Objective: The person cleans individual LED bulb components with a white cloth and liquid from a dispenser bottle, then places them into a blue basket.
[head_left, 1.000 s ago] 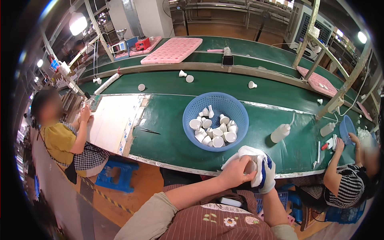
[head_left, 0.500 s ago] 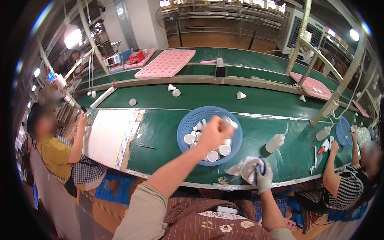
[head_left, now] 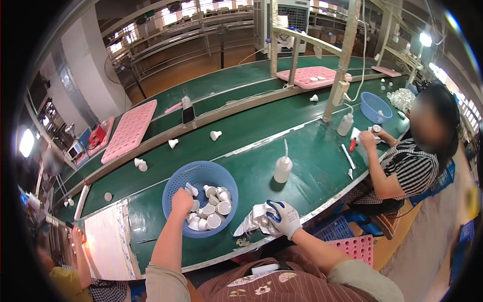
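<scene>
My bare left hand [head_left: 182, 202] reaches over the left side of a blue plastic basket [head_left: 173, 177]. Its fingers are closed on a white lamp bulb [head_left: 191, 189], which sticks out past the fingertips. Several more white bulbs [head_left: 213, 221] with round flat faces lie heaped in the basket. My right hand [head_left: 285, 217], in a white glove with blue edging, is closed on a crumpled white cloth [head_left: 255, 220] close to the bench's front edge. The cloth's far end rests on the green bench top [head_left: 251, 173].
A white squeeze bottle [head_left: 283, 170] with a thin spout stands right of the basket. Tweezers [head_left: 146, 241] lie to its left, near a pale board [head_left: 108, 241]. Loose bulbs [head_left: 216, 135] sit on the green belt beyond. A co-worker [head_left: 402, 166] works at the right, another at the left.
The view has swung to the right. My left hand has moved from above the basket's far right side to its left side. My right hand stays with the cloth, now gripping it from above.
</scene>
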Demonstrator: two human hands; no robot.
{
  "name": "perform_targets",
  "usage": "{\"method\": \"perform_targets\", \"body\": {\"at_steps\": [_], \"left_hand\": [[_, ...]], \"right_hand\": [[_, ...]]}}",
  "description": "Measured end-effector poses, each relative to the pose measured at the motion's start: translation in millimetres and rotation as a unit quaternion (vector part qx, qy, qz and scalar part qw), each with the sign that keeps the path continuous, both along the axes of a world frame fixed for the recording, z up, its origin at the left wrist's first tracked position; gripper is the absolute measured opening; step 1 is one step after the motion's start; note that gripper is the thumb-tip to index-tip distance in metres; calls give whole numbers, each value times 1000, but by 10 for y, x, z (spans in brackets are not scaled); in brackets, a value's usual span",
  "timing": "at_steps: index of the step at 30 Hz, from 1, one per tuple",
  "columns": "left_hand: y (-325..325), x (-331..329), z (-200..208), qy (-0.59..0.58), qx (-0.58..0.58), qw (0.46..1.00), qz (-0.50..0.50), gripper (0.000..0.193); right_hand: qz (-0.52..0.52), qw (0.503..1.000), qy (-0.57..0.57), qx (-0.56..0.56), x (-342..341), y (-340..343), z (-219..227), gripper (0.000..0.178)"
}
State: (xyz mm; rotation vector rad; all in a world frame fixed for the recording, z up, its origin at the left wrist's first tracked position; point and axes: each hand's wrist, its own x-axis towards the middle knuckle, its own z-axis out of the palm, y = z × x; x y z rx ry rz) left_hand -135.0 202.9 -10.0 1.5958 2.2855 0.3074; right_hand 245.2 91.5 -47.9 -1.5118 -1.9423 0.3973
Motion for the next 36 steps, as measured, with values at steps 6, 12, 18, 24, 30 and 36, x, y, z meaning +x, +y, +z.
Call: {"method": "perform_targets", "body": {"at_steps": [6, 12, 18, 24, 30, 36], "left_hand": [[35, -140, -95, 13, -73, 995, -61, 39], [168, -318, -309, -57, -106, 989, -88, 38], [110, -345, -504, -171, -70, 981, -52, 32], [67, -144, -327, -110, -60, 988, -87, 26], [-46, -231, -14, -79, -7, 993, -85, 31], [-532, -116, 536, -492, 92, 865, -35, 29]], "right_hand": [[5, 1000, -8, -10, -39, -15, 7, 45], [5, 1000, -4, -15, -23, -26, 17, 44], [11, 1000, -6, -20, -38, -16, 38, 44], [6, 1000, -10, -24, 3, -35, 38, 44], [11, 1000, -8, -13, -14, -54, 8, 44], [14, 1000, -1, -18, -34, -22, 3, 44]]}}
